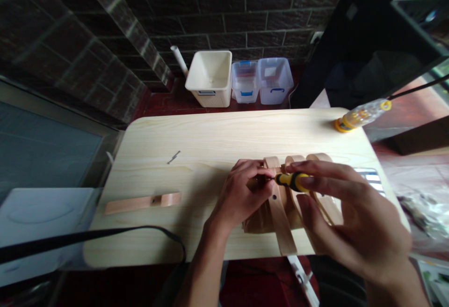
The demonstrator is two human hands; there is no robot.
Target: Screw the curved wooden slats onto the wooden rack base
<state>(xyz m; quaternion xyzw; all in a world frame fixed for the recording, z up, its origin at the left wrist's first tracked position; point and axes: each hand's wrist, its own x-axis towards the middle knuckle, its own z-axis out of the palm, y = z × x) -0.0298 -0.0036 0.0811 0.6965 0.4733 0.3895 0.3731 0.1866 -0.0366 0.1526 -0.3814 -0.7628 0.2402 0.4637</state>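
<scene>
While you worked over the curved wooden strips (278,218) on the surface (210,134), your right hand (351,222) had its grip clamped on a yellow-black screwdriver (293,181), tip at your left fingertips. Your left hand (242,192) had its grip pinched together there, contents hidden, probably steadying the work. A loose strip (142,202) and small screw (173,157) lay off to the left, within reach.

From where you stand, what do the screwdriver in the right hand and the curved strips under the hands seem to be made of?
The screwdriver has a glossy yellow and black grip, probably moulded plastic, and a thin dark shaft, likely metal. The strips look like bent pale wood with a smooth, matte finish, judging by their warm tone, though the picture is too soft to be sure.
</scene>
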